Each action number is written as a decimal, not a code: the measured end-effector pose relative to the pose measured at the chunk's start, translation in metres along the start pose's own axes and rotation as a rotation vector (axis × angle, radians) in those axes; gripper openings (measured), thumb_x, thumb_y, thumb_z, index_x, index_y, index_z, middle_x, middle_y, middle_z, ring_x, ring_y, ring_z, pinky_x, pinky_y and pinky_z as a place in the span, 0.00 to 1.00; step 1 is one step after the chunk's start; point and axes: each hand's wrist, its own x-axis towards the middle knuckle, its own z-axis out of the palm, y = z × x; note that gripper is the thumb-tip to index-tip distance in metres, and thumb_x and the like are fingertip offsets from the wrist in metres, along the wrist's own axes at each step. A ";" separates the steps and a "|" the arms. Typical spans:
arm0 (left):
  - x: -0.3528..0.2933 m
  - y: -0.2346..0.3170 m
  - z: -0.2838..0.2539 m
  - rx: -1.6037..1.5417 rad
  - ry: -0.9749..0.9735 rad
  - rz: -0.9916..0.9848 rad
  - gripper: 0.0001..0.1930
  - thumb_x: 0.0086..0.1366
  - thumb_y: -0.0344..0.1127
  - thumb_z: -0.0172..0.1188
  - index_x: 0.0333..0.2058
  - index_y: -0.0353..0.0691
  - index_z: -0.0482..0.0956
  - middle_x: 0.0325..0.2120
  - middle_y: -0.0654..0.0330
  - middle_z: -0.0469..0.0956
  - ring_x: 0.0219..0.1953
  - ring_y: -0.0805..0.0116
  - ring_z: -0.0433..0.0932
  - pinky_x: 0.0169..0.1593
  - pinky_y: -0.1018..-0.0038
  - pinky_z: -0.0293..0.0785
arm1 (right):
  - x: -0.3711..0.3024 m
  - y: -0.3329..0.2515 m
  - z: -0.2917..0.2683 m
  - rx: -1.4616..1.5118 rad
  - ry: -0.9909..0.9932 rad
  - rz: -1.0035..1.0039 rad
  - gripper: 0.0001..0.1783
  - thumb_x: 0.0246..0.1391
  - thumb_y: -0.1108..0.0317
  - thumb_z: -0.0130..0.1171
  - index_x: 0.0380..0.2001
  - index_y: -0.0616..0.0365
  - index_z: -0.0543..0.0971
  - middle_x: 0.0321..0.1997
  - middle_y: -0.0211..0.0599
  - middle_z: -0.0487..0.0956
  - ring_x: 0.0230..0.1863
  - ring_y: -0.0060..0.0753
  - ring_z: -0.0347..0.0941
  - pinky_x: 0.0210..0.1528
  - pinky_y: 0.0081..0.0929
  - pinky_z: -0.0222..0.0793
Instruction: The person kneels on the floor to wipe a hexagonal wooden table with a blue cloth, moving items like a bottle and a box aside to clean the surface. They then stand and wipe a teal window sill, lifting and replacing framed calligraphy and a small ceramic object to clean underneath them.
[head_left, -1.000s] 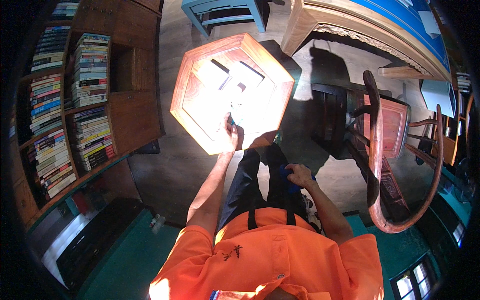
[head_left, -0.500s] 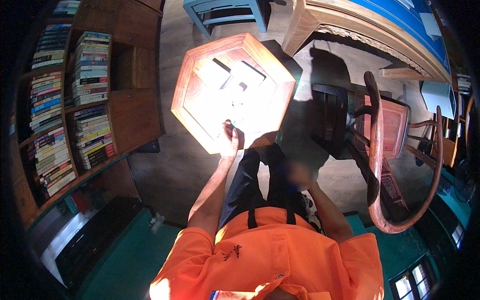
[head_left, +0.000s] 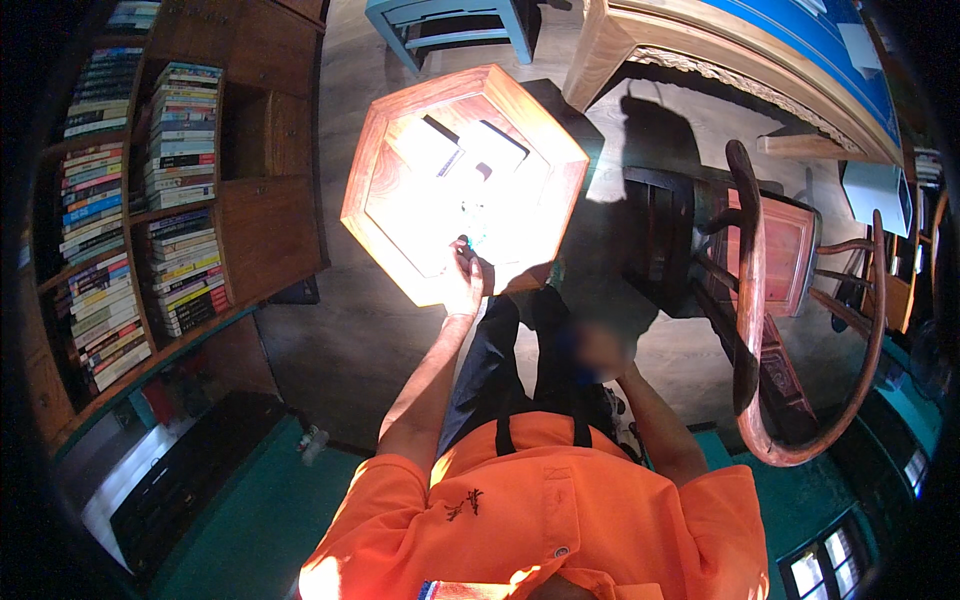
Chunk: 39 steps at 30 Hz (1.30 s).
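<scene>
A hexagonal wooden table (head_left: 362, 178) stands before me, its middle washed out by strong sunlight. Over its near side reaches my left hand (head_left: 465, 283), fingers drawn together at a small dark thing whose kind the glare hides. Just beyond the fingertips lie small greenish bits (head_left: 476, 240), too bright to make out. Farther back on the tabletop are two flat, pale items with dark edges, one left (head_left: 437, 148) and one right (head_left: 503, 146), and a small dark piece (head_left: 484, 172) near them. My right hand (head_left: 598, 353) is down by my right thigh, blurred, its fingers unreadable.
Bookshelves (head_left: 225, 290) full of stacked books line the left. A curved wooden armchair (head_left: 752, 300) stands to the right, a blue-grey stool (head_left: 455, 40) beyond the table. At far right a large wooden table (head_left: 690, 35) has a blue top.
My left hand has shifted very slightly to the right, with the small dark thing at its fingertips. My right hand stays where it was.
</scene>
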 end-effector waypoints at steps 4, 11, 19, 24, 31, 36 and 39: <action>-0.001 -0.001 0.001 0.036 -0.035 0.017 0.19 0.64 0.28 0.53 0.54 0.41 0.67 0.23 0.65 0.64 0.26 0.73 0.65 0.35 0.73 0.68 | -0.001 -0.001 -0.001 -0.001 0.001 0.011 0.27 0.44 0.66 0.54 0.52 0.50 0.79 0.52 0.44 0.79 0.54 0.48 0.75 0.57 0.43 0.69; -0.004 -0.001 0.005 0.207 -0.011 0.153 0.19 0.64 0.27 0.54 0.54 0.41 0.71 0.26 0.61 0.66 0.28 0.68 0.67 0.36 0.69 0.71 | 0.029 0.063 0.060 0.072 0.135 -0.318 0.20 0.60 0.63 0.48 0.54 0.56 0.74 0.49 0.41 0.78 0.51 0.39 0.74 0.56 0.36 0.69; -0.009 0.004 0.006 0.215 -0.017 0.099 0.18 0.63 0.27 0.55 0.53 0.41 0.73 0.30 0.56 0.71 0.31 0.63 0.72 0.39 0.67 0.72 | 0.049 0.106 0.090 0.095 0.203 -0.499 0.20 0.67 0.62 0.45 0.58 0.58 0.70 0.51 0.38 0.75 0.52 0.34 0.72 0.58 0.32 0.68; -0.012 0.005 0.003 0.196 -0.009 0.087 0.17 0.65 0.28 0.55 0.53 0.40 0.72 0.30 0.59 0.70 0.31 0.68 0.71 0.39 0.70 0.72 | 0.034 0.089 0.070 0.046 0.183 -0.414 0.20 0.67 0.61 0.46 0.58 0.58 0.70 0.52 0.38 0.75 0.53 0.34 0.71 0.58 0.32 0.67; -0.012 -0.002 0.006 -0.098 0.088 -0.061 0.17 0.66 0.34 0.58 0.52 0.39 0.70 0.30 0.65 0.66 0.32 0.75 0.67 0.39 0.75 0.69 | 0.020 0.075 0.050 0.031 0.173 -0.347 0.21 0.66 0.61 0.48 0.59 0.57 0.69 0.54 0.38 0.74 0.55 0.34 0.71 0.59 0.32 0.66; -0.003 0.007 0.010 0.037 0.109 -0.080 0.16 0.64 0.36 0.61 0.49 0.40 0.72 0.32 0.60 0.69 0.36 0.69 0.69 0.43 0.69 0.70 | 0.010 0.065 0.037 0.035 0.163 -0.312 0.22 0.65 0.61 0.50 0.59 0.57 0.69 0.55 0.38 0.74 0.56 0.33 0.70 0.60 0.31 0.65; 0.001 0.012 0.014 0.144 0.135 -0.042 0.15 0.62 0.39 0.62 0.45 0.41 0.74 0.35 0.54 0.72 0.40 0.60 0.71 0.47 0.63 0.70 | 0.004 0.061 0.030 0.046 0.159 -0.291 0.23 0.64 0.61 0.51 0.59 0.57 0.69 0.56 0.39 0.73 0.56 0.33 0.70 0.60 0.31 0.64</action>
